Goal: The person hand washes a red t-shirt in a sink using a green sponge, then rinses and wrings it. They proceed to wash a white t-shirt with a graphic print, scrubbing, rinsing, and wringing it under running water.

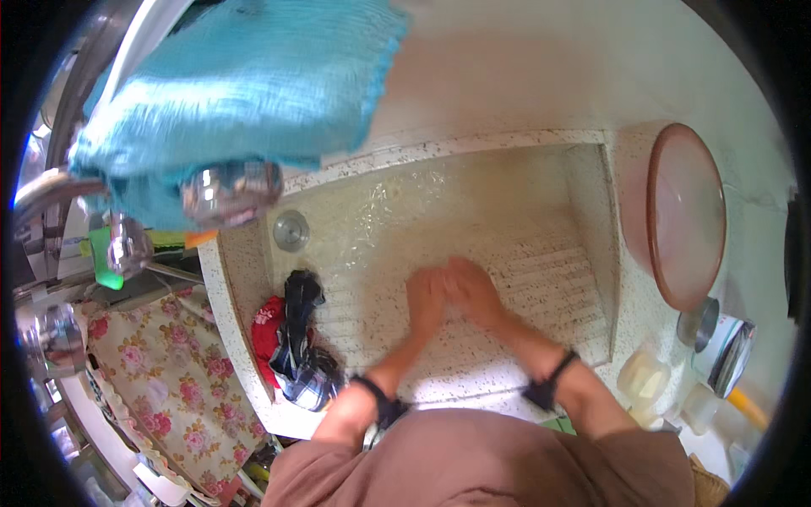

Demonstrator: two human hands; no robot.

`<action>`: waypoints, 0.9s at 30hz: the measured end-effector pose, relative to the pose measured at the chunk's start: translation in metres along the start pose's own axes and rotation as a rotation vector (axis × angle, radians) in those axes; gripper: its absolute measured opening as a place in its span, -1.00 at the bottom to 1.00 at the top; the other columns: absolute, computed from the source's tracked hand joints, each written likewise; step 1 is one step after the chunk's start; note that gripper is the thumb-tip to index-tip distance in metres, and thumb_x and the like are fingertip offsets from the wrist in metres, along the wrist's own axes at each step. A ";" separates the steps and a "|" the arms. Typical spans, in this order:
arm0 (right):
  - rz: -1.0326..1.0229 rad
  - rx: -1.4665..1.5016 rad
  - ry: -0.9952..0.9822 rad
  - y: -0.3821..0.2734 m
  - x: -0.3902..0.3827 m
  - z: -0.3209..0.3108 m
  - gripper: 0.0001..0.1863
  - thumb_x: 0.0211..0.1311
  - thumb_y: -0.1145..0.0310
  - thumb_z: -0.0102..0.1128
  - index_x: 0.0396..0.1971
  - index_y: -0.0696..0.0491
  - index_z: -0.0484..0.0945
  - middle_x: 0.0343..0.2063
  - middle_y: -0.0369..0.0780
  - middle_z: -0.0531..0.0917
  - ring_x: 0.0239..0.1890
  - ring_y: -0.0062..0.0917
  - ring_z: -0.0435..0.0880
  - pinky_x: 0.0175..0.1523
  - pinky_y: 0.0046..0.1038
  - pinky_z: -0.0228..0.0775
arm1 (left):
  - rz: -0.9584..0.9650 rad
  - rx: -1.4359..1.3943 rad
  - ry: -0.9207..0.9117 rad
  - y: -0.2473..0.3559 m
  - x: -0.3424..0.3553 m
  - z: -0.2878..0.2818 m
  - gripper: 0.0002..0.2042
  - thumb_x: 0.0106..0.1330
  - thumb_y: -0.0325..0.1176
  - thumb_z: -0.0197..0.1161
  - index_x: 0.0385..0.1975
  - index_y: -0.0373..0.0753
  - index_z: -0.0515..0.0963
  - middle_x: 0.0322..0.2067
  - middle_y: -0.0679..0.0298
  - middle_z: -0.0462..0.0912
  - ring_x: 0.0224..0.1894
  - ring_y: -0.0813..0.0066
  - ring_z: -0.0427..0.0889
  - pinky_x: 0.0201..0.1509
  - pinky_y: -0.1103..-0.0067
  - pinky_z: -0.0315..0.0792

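My left hand (427, 297) and my right hand (473, 291) meet over the ridged washboard (549, 283) of a speckled stone sink (614, 253). They touch along their inner sides, and motion smears the fingers, so whether anything lies in them is hidden. Dark bands circle both forearms. Left of the hands, a bunched dark plaid cloth (308, 376) rests at the sink's near left corner with a red patterned cloth (266, 334) beside it. Further off, a round metal drain (291, 231) sits near rippling, glinting water (384, 203).
A light blue towel (262, 84) hangs at upper left, above a shiny metal fitting (232, 193). At right, a pinkish basin (650, 220) with a brown rim leans on its side, near a metal cup (699, 324). A floral cloth (169, 380) hangs at left.
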State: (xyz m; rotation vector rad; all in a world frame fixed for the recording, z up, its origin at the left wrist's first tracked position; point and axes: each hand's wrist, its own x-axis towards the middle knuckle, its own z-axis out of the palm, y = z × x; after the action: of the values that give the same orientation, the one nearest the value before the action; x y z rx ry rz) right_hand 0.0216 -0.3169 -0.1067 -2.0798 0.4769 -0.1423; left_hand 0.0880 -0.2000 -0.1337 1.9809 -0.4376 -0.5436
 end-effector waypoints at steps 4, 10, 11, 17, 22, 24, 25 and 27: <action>-0.038 -0.158 -0.032 -0.025 -0.066 -0.008 -0.64 0.23 0.24 0.04 -0.06 0.12 0.55 -0.09 0.00 0.59 0.06 -0.04 0.48 0.22 -0.04 0.17 | 0.245 0.259 0.080 0.018 -0.070 -0.004 -0.77 0.37 -0.30 -0.06 -0.37 -0.31 0.47 -0.30 -0.06 0.45 -0.21 -0.06 0.39 -0.09 0.16 0.23; 0.112 -0.473 -0.415 0.071 0.050 0.036 -0.69 0.18 0.31 0.04 -0.12 0.10 0.55 -0.09 -0.03 0.58 0.00 -0.11 0.48 0.23 -0.09 0.14 | 0.264 0.587 -0.083 -0.050 0.047 0.021 -0.70 0.26 -0.27 0.10 -0.11 -0.32 0.47 -0.28 -0.09 0.47 -0.11 -0.09 0.41 0.15 0.11 0.19; 0.163 -0.523 -0.316 0.078 0.066 0.033 -0.71 0.18 0.32 0.04 -0.13 0.09 0.56 -0.10 -0.03 0.58 0.01 -0.11 0.48 0.22 -0.10 0.15 | 0.410 0.767 0.068 -0.051 0.065 0.021 -0.68 0.25 -0.25 0.12 -0.09 -0.32 0.47 -0.26 -0.10 0.48 -0.08 -0.08 0.41 0.16 0.11 0.18; -0.087 0.062 -0.004 -0.004 -0.017 -0.006 -0.73 0.14 0.30 0.17 -0.17 0.03 0.61 -0.12 -0.05 0.58 0.01 -0.12 0.48 0.10 -0.10 0.25 | -0.089 0.025 -0.153 0.029 -0.020 -0.014 -0.72 0.40 -0.18 -0.03 -0.19 -0.29 0.46 -0.19 -0.04 0.42 -0.07 0.01 0.37 0.07 0.16 0.21; 0.043 -0.193 -0.116 0.003 -0.056 0.007 -0.84 0.11 0.36 0.14 -0.53 0.14 0.51 -0.32 -0.08 0.62 -0.16 -0.06 0.51 -0.07 -0.04 0.28 | 0.181 0.053 0.005 0.008 -0.053 0.008 -0.80 0.43 -0.31 -0.08 -0.28 -0.31 0.42 -0.36 0.01 0.41 -0.20 0.03 0.37 -0.05 0.25 0.22; 0.105 -0.126 -0.159 0.041 -0.006 0.026 -0.80 0.16 0.31 0.10 -0.43 0.16 0.52 -0.33 -0.04 0.61 -0.18 -0.06 0.51 0.00 -0.10 0.27 | 0.159 0.180 -0.129 -0.035 -0.003 0.015 -0.83 0.40 -0.34 -0.06 -0.27 -0.31 0.42 -0.32 0.00 0.43 -0.15 0.02 0.37 -0.02 0.23 0.22; 0.094 -0.138 -0.138 0.059 0.021 0.033 -0.75 0.17 0.26 0.09 -0.42 0.18 0.52 -0.31 -0.02 0.61 -0.17 -0.07 0.52 0.04 -0.11 0.27 | 0.132 0.198 -0.121 -0.055 0.032 0.021 -0.84 0.37 -0.36 -0.04 -0.26 -0.30 0.43 -0.28 -0.02 0.45 -0.11 0.01 0.39 0.00 0.21 0.22; -0.009 -0.286 0.066 0.083 0.070 0.040 -0.73 0.16 0.25 0.10 -0.36 0.19 0.51 -0.35 0.01 0.58 -0.21 -0.09 0.52 -0.02 -0.14 0.28 | 0.397 0.487 -0.033 -0.071 0.081 0.028 -0.82 0.29 -0.39 0.01 -0.21 -0.33 0.44 -0.21 -0.04 0.50 -0.04 -0.05 0.40 0.07 0.19 0.24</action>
State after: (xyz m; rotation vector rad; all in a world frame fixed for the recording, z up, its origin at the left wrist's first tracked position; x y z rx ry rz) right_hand 0.0737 -0.3508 -0.2039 -2.3631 0.5546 -0.1559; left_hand 0.1459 -0.2315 -0.2234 2.2576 -1.0350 -0.2273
